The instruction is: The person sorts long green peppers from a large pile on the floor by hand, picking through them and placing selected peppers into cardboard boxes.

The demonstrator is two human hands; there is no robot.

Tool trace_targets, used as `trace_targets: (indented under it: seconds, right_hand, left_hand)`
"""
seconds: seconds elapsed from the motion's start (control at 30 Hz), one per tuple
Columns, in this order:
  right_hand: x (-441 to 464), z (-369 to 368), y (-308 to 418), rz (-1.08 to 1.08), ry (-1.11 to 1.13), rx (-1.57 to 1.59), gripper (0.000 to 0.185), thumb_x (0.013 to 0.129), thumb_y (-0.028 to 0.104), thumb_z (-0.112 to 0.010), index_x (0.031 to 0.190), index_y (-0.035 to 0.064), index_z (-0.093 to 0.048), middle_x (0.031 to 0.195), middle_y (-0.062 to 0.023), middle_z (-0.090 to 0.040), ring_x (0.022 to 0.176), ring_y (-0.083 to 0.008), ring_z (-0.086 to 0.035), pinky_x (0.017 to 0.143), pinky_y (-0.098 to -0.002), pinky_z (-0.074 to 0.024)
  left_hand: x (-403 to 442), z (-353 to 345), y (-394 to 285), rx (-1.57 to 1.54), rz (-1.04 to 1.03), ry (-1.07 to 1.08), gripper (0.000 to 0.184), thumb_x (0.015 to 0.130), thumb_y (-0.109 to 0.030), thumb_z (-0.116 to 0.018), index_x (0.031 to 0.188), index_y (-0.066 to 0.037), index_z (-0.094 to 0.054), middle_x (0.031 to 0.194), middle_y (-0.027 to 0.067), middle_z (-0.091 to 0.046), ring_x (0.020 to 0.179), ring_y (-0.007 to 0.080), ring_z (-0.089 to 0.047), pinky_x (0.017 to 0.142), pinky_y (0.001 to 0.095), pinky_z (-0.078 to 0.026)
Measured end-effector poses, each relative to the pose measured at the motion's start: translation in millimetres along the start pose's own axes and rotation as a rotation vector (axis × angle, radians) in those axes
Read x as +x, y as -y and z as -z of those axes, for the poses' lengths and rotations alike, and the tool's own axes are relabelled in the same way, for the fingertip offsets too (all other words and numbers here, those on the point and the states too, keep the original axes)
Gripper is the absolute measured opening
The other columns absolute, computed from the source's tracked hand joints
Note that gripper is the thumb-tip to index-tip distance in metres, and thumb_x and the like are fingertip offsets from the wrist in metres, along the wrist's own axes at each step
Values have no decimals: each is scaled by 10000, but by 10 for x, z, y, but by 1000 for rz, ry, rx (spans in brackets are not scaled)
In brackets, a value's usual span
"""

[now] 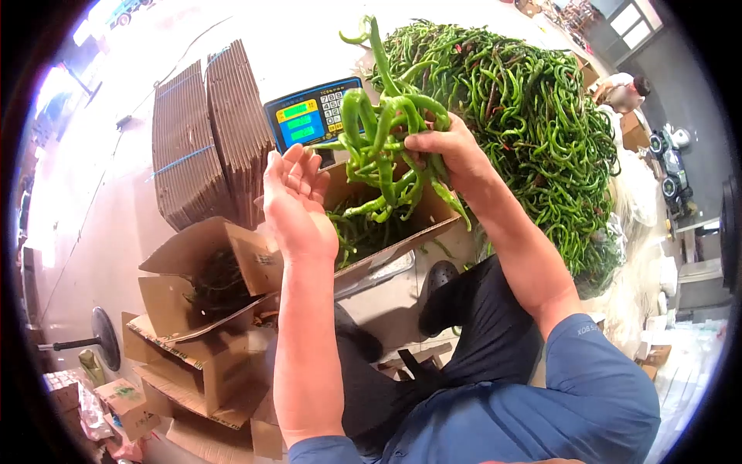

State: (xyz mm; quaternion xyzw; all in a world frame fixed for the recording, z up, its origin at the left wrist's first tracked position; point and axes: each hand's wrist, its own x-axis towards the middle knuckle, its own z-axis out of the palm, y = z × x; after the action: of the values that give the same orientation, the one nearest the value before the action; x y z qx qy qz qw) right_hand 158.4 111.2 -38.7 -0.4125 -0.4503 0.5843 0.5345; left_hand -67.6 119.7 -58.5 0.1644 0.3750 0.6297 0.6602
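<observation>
My right hand (444, 151) grips a bunch of long green chili peppers (379, 127), raised over an open cardboard box (398, 251). More green peppers (359, 240) lie inside that box. My left hand (297, 201) is beside the bunch, palm turned up and fingers extended, holding nothing. Just behind the hands stands a digital scale display (301, 116) with a keypad and lit green readouts. Part of the box's inside is hidden by the held peppers.
A large heap of green peppers (518, 131) spreads at the right. Bundled flattened cartons (185, 147) stand at the left, tied with blue strap. An open box (220, 282) with dark contents sits above other cardboard boxes (189, 371). A person (622, 93) is at the far right.
</observation>
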Motion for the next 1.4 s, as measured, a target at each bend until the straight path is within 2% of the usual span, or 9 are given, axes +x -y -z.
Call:
trace_targets:
  seconds: [0.37,0.6,0.7,0.8,0.87,1.0,1.03,1.27,1.4]
  right_hand:
    - [25,296,-157,-97,53,170,519,788,3,-698,1280,-55,-541,1044,-133,-658,882,-221,-673,791,-353,-570]
    - [50,344,-206,-121,34,183,475,777,8,-727,1233,-3,-594,1020,-85,-677,850,-175,-679,772,-312,-577]
    - [7,403,-209,-141,50,197,500,777,59,-722,1245,-44,-579,1093,-134,-669,930,-226,-682,853,-354,-573]
    - [61,571,-349,-116,113,220,533,795,182,-779,1242,-37,-587,1165,-172,-662,1015,-277,-675,920,-400,-567]
    - [55,629,-385,-95,141,261,556,746,83,-745,1267,-18,-578,1123,-157,-676,1018,-277,-678,938,-419,-555]
    - [94,651,-417,-158,167,434,561,688,54,-784,1215,36,-592,1107,-179,-651,980,-301,-669,930,-431,-553]
    - [151,717,-485,-150,255,431,543,679,43,-781,1189,41,-596,1099,-181,-643,972,-307,-667,927,-433,-553]
    - [194,635,-497,-159,206,156,589,674,57,-799,1231,13,-613,1117,-143,-670,1004,-246,-664,941,-391,-536]
    - [191,279,-272,-155,179,-71,496,730,-26,-772,1209,16,-646,1057,-63,-703,970,-170,-672,912,-328,-537]
  left_hand:
    - [4,60,221,328,95,110,370,923,59,-513,1270,-17,-615,1246,64,-648,1026,128,-623,868,264,-515]
    - [-122,7,396,384,111,177,427,829,136,-452,1172,-37,-638,1225,71,-646,1084,141,-589,918,274,-464]
    - [-256,-91,404,414,49,273,593,783,171,-410,1312,-25,-593,1316,84,-593,1159,147,-560,975,274,-433]
    - [-427,-130,431,507,-10,413,745,767,155,-464,1488,-24,-409,1407,132,-529,1203,165,-549,1066,298,-395]
    - [-473,-103,563,673,-119,443,848,784,78,-612,1542,26,-234,1445,184,-469,1306,240,-508,1058,310,-445]
    - [-692,-171,681,962,-279,393,1006,746,-235,-819,1516,36,-230,1415,283,-449,1290,438,-477,1081,453,-410]
    - [-713,-178,741,966,-277,368,993,742,-126,-831,1521,38,-237,1372,225,-516,1248,281,-566,1042,371,-479]
    - [-648,-117,1022,897,-380,168,866,855,-177,-789,1490,67,-254,1305,168,-562,1198,224,-559,1034,337,-446]
    - [-484,-85,1056,403,-73,45,652,912,-69,-703,1457,-48,-346,1305,92,-566,1187,202,-548,1037,361,-431]
